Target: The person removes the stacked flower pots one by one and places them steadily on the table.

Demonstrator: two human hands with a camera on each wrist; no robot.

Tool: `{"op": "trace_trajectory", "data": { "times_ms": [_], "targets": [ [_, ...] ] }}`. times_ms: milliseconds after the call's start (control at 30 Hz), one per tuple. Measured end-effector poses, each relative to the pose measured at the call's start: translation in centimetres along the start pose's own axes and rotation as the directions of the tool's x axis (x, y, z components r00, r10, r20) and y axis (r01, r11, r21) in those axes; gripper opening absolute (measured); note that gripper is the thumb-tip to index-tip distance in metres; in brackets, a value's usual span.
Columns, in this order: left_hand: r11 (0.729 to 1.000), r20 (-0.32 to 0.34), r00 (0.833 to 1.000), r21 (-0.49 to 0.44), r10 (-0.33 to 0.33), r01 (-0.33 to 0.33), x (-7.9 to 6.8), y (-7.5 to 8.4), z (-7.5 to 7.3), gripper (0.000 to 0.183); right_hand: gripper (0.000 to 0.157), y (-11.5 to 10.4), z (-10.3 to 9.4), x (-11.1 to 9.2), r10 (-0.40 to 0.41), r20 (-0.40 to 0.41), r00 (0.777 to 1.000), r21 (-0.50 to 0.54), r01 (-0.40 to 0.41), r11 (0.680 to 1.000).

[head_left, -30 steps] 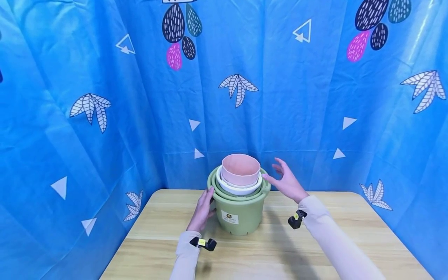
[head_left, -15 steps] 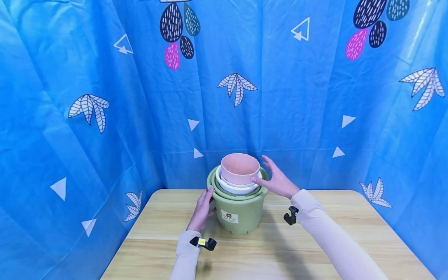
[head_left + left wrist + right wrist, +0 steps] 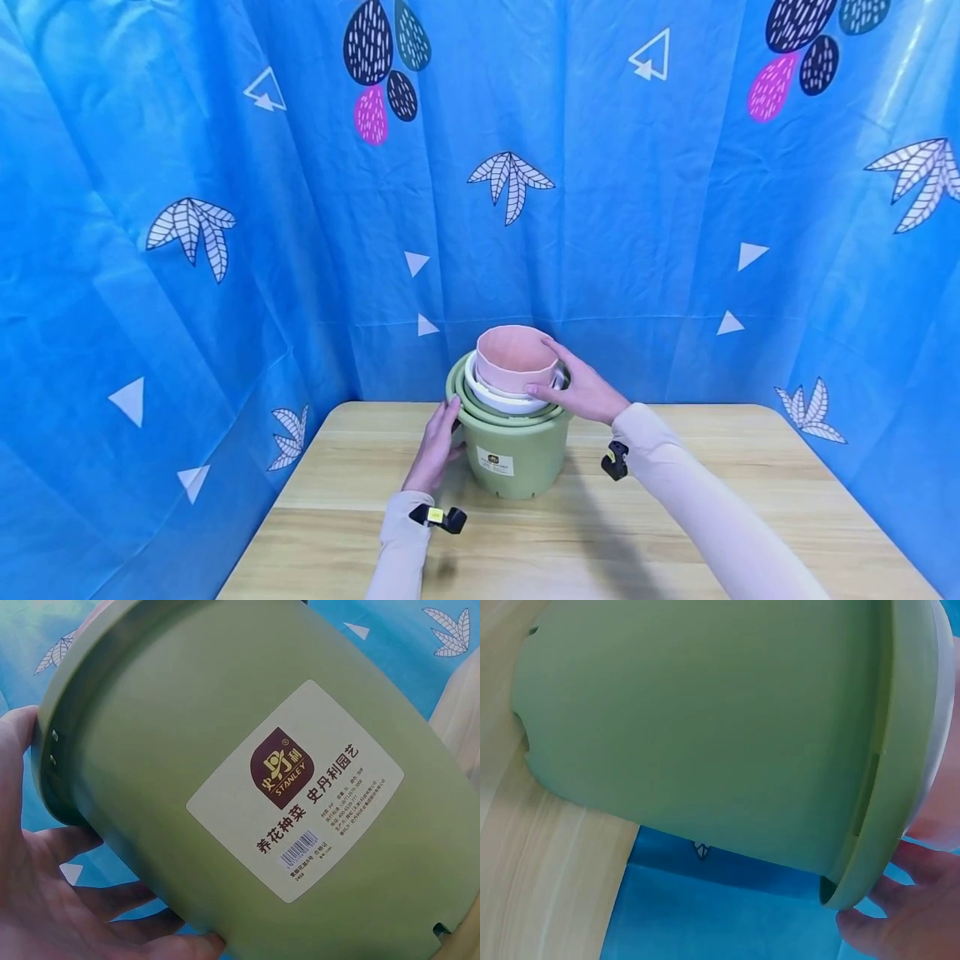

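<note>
A stack of nested flowerpots stands upright on the wooden table. The outermost is a green flowerpot [image 3: 517, 454] with a paper label [image 3: 296, 795]. Inside it sit another green rim, a white flowerpot [image 3: 504, 403] and, topmost, a pink flowerpot [image 3: 510, 379]. My left hand [image 3: 432, 450] rests against the green pot's left side, thumb at the rim and fingers spread along the wall below in the left wrist view. My right hand [image 3: 585, 389] holds the pink pot from the right, thumb at its front and fingers behind its rim. In the right wrist view the fingers [image 3: 900, 900] lie beside the green rim.
The wooden table [image 3: 720, 492] extends around the stack. A blue patterned curtain [image 3: 600, 208] surrounds the table at the back and both sides. Each sleeve carries a small black wrist camera, one on the left [image 3: 442, 518] and one on the right [image 3: 615, 461].
My right hand has moved left from beside the stack onto the pink pot, closing round its right side. The left hand has stayed against the green pot.
</note>
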State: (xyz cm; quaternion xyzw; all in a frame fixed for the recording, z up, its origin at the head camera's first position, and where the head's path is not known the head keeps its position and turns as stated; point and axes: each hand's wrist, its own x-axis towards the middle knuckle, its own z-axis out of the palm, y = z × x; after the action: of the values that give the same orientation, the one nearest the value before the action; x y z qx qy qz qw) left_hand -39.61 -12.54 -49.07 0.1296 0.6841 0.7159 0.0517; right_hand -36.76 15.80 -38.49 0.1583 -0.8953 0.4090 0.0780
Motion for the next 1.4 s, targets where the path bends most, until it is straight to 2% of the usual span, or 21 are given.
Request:
{"op": "trace_trajectory", "data": {
  "times_ms": [233, 433, 833, 1200, 1400],
  "targets": [
    [1.0, -0.002, 1.0, -0.009, -0.006, 0.006, 0.08, -0.36, 0.0, 0.08, 0.101, -0.04, 0.2, 0.15, 0.005, 0.001, 1.0, -0.011, -0.005, 1.0],
    [1.0, 0.004, 1.0, -0.003, -0.001, 0.001, 0.11, -0.13, 0.0, 0.081, 0.1, -0.08, 0.27, 0.37, -0.017, -0.013, 1.0, -0.018, 0.016, 1.0],
    [1.0, -0.007, 1.0, -0.008, -0.005, 0.004, 0.04, 0.07, 0.01, 0.077, 0.098, -0.3, 0.51, 0.63, -0.001, -0.029, 1.0, -0.02, 0.0, 1.0],
    [1.0, -0.005, 1.0, -0.009, -0.008, 0.008, 0.1, -0.08, -0.03, 0.081, 0.073, -0.38, 0.63, 0.61, -0.021, -0.069, 0.997, 0.022, 0.023, 0.999],
    [1.0, -0.005, 1.0, -0.007, -0.002, 0.001, 0.03, -0.03, 0.05, 0.08, 0.064, -0.36, 0.68, 0.65, -0.014, -0.1, 0.995, 0.003, 0.014, 1.0]
  ]
}}
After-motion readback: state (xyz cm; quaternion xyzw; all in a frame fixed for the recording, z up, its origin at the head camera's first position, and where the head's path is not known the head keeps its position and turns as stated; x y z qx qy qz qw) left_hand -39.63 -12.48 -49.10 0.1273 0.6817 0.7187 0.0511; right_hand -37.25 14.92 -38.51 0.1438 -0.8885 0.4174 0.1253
